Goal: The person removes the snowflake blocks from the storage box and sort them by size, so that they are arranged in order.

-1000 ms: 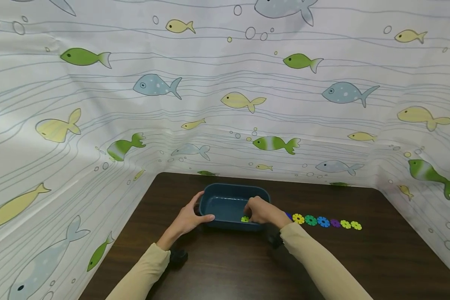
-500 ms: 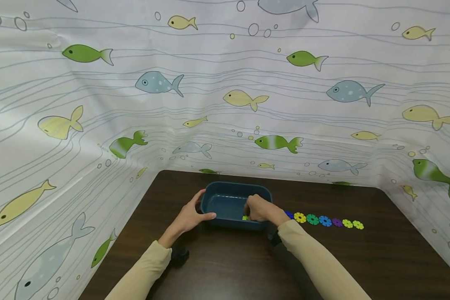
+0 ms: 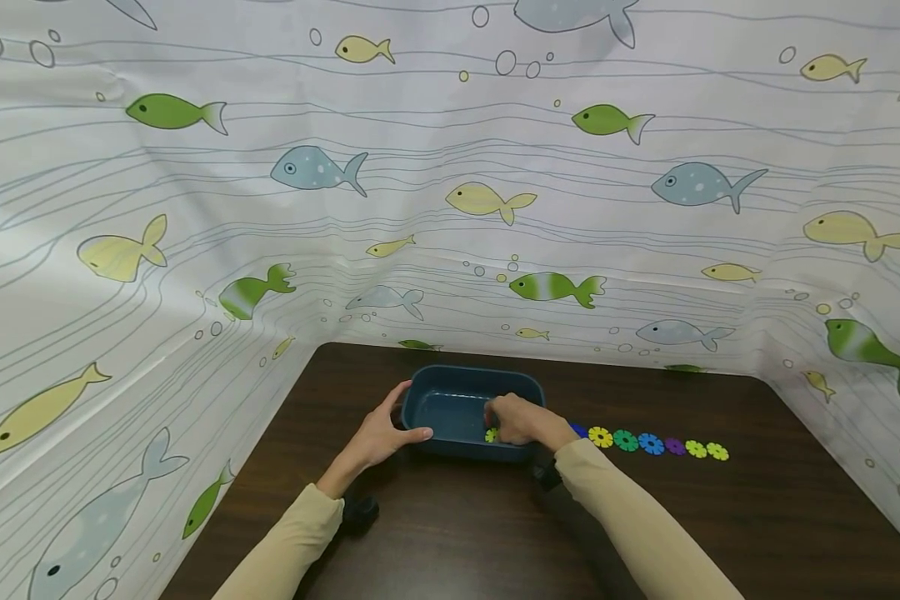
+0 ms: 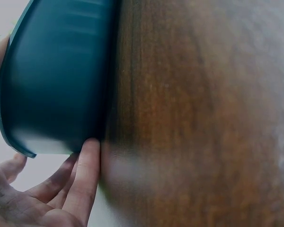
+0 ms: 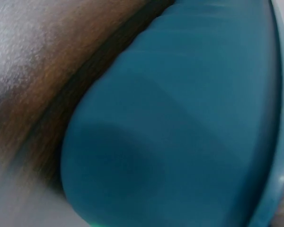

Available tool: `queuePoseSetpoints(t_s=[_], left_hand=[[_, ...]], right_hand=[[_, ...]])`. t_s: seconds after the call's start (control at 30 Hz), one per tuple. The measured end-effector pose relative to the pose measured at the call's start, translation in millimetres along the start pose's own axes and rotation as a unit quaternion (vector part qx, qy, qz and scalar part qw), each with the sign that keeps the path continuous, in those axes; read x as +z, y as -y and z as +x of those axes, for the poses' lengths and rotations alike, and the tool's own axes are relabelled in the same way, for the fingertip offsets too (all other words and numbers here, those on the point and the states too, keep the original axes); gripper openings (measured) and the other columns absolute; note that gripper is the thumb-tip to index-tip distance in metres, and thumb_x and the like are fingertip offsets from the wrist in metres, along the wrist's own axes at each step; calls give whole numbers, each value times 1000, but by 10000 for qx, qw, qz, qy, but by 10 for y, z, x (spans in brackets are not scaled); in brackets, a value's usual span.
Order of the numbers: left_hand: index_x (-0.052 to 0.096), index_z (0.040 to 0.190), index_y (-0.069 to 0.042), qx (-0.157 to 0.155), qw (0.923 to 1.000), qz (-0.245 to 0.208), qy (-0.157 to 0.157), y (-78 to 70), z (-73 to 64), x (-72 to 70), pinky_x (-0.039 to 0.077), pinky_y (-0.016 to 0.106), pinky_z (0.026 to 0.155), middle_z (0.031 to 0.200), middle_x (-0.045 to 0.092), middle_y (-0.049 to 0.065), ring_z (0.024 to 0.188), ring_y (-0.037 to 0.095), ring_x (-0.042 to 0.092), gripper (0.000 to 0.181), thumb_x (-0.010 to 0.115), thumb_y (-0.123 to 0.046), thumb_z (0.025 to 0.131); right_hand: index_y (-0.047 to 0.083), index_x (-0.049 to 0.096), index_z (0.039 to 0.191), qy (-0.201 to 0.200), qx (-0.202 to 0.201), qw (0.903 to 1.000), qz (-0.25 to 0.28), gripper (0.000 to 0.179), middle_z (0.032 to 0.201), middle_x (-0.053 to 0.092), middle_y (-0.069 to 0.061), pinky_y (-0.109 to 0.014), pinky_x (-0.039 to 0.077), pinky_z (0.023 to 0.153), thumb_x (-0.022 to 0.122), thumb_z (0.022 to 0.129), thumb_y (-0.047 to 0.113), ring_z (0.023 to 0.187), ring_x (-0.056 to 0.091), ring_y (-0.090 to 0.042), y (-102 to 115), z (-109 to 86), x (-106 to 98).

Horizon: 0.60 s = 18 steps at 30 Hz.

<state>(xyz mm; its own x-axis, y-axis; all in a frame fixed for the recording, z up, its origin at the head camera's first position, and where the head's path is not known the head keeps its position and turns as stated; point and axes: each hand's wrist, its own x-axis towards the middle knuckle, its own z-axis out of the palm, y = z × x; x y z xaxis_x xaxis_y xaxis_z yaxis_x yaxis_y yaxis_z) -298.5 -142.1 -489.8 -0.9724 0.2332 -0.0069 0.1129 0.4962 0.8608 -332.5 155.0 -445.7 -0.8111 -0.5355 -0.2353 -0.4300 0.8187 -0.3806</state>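
A dark blue plastic bin (image 3: 450,404) stands on the table. My left hand (image 3: 375,435) grips its left end, thumb over the front rim and fingers round the end wall. In the left wrist view, fingertips (image 4: 88,156) press low on the bin's side. My right hand (image 3: 521,418) reaches over the rim into the bin's right part, fingers bent down. A yellow-green flower-shaped plastic disc (image 3: 491,435) shows right at those fingers; I cannot tell whether they pinch it. The right wrist view shows mostly the bin's outer wall (image 5: 170,127), with the fingers hidden.
A row of several flower-shaped discs runs right from the bin: a blue one partly behind my wrist, yellow (image 3: 601,437), green (image 3: 626,441), light blue (image 3: 651,443), purple (image 3: 675,447), and two yellow-green at the end. Fish-printed white sheeting (image 3: 420,108) encloses the dark wooden table (image 3: 450,533).
The right fingers have shifted slightly inside the bin, and the yellow-green disc beside them shows at a slightly different angle. The left hand keeps its place on the bin; the head view has shifted a little.
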Motion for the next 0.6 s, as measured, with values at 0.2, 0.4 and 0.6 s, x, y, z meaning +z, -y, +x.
queuePoseSetpoints(t_s=[0.2,0.4,0.6], left_hand=[[27,174,-21,44,10000,46,16,-7,1,-4,47,73,115,168,45,29,152,51,49,110,89,-51,88],[28,173,-21,69,9999,81,31,-4,-4,-4,48,72,114,168,46,29,151,51,50,110,89,-51,87],[28,173,-21,57,9999,90,14,5,-3,-2,48,73,113,168,45,30,151,53,50,110,89,-52,87]], right_hand=[[9,79,119,154,5,9997,200,36,103,75,-9,-34,50,76,70,93,-14,85,59,-19,-22,-32,-32],[7,81,118,-3,-127,9997,195,31,103,77,-10,-36,59,81,75,93,-10,90,68,-19,-47,-32,-21],[5,83,114,-446,-559,9974,83,22,104,81,-9,-35,65,83,86,92,5,93,76,-19,-64,-64,-6]])
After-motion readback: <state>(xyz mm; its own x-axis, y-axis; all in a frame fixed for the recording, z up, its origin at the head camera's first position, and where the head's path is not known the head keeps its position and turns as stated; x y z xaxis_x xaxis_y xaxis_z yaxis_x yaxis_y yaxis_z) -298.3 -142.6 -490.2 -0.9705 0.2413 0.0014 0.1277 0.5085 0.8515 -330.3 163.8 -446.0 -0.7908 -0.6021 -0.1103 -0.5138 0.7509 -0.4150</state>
